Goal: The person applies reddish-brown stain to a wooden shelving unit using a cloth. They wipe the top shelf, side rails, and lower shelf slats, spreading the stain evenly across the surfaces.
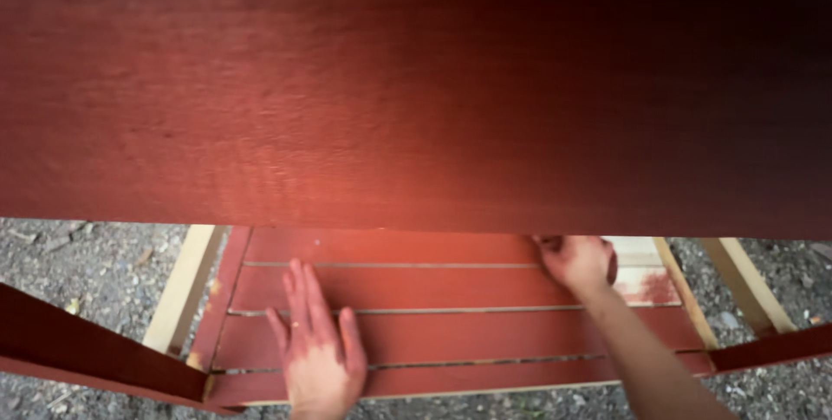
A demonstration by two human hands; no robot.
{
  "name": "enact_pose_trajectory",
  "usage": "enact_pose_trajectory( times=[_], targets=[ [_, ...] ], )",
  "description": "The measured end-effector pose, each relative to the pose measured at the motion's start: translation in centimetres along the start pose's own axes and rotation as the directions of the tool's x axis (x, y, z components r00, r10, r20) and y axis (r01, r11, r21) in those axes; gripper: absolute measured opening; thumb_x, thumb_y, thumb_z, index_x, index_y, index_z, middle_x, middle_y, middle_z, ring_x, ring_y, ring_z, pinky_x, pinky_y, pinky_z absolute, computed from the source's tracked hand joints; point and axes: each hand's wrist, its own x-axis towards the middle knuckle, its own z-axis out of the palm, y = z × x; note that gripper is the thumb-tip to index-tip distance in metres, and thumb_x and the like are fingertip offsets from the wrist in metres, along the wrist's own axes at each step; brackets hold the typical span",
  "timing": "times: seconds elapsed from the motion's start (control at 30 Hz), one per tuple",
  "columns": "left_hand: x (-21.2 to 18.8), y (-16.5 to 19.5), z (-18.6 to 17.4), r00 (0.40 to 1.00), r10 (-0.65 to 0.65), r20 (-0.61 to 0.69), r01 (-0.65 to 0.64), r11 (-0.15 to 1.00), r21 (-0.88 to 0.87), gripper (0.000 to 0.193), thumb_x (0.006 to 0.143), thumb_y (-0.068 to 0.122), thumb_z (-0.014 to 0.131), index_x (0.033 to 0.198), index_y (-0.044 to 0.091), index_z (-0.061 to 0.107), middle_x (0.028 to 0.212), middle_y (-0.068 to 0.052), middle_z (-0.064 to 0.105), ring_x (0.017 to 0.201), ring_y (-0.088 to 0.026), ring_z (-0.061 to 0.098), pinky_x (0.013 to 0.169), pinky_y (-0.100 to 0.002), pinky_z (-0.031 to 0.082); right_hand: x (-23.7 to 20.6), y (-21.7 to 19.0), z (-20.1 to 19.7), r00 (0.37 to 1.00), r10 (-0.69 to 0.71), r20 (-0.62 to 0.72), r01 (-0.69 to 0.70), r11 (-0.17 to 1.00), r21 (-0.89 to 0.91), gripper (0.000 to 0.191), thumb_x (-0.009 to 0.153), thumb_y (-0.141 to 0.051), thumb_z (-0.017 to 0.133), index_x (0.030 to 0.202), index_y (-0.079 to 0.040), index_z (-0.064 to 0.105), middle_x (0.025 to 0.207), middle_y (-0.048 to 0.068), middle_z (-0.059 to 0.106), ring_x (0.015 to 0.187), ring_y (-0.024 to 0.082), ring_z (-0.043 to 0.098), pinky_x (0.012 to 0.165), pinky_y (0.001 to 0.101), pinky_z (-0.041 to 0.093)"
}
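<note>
red slats [433, 333] form a low shelf under a wide red board [416, 82] that fills the upper view. left hand [319, 352] lies flat and spread on the slats, holding nothing. right hand [576, 261] is curled at the far slat, its grip hidden, beside an unpainted patch [646, 286].

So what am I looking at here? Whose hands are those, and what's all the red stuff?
There is just one picture, taken by a camera on a person's head, looking down at their own hands. The big red board across the top is a painted wooden panel very close to the camera. Below it is a slatted shelf, mostly painted red, with a bare patch at its right end. The left hand lies flat on the slats with fingers spread, holding nothing. The right hand is curled near the bare patch; what it holds, if anything, is hidden. Pale unpainted wooden legs stand on grey gravel.
</note>
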Motion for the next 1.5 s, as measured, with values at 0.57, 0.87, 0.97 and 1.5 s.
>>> enact_pose_trajectory(
  times=[0.57, 0.87, 0.97, 1.5],
  targets=[
    [-0.7, -0.7, -0.4, 0.998, -0.040, -0.037, 0.037, 0.997, -0.073, 0.074, 0.099, 0.032, 0.041, 0.159, -0.005, 0.017, 0.168, -0.024, 0.017, 0.156, -0.043, 0.016, 0.119, -0.067, 0.010, -3.9, -27.3, 4.2, 0.706, -0.701, 0.098, 0.521, 0.609, 0.598, 0.056, 0.076, -0.032, 0.071, 0.131, -0.034, 0.065, 0.134, -0.007, 0.069, 0.116, 0.022, 0.070, 0.096, 0.0503, 0.049],
    [-0.4, -0.7, -0.1, 0.999, -0.032, -0.005, 0.032, 0.999, 0.007, 0.073, 0.099, 0.031, 0.041, 0.159, -0.003, 0.018, 0.167, -0.022, 0.021, 0.155, -0.040, 0.019, 0.120, -0.068, 0.009, -0.2, 14.1, 0.0, 0.967, -0.088, -0.240, 0.111, 0.990, 0.082, 0.039, 0.090, -0.030, 0.057, 0.126, -0.026, 0.073, 0.124, 0.004, 0.074, 0.099, 0.024, 0.074, 0.084, 0.0392, 0.060],
    [-0.5, -0.7, 0.1, 0.999, -0.031, 0.015, 0.032, 0.999, -0.026, 0.073, 0.099, 0.030, 0.041, 0.160, -0.003, 0.018, 0.168, -0.023, 0.020, 0.156, -0.041, 0.018, 0.120, -0.069, 0.009, 0.2, 17.0, -1.2, 0.961, 0.162, -0.224, -0.198, 0.969, -0.149, 0.043, 0.082, -0.041, 0.071, 0.123, -0.028, 0.073, 0.119, 0.005, 0.073, 0.101, 0.030, 0.068, 0.075, 0.0466, 0.055],
    [0.2, 2.5, -1.2, 0.975, 0.206, 0.084, -0.198, 0.976, -0.092, 0.074, 0.101, 0.036, 0.040, 0.162, 0.000, 0.018, 0.170, -0.021, 0.018, 0.158, -0.041, 0.018, 0.121, -0.070, 0.000, -9.7, -5.3, 1.9, 0.824, -0.521, -0.225, 0.520, 0.851, -0.065, 0.049, 0.067, -0.027, 0.072, 0.116, -0.032, 0.070, 0.121, 0.001, 0.068, 0.120, 0.029, 0.060, 0.092, 0.0586, 0.048]
  ],
)
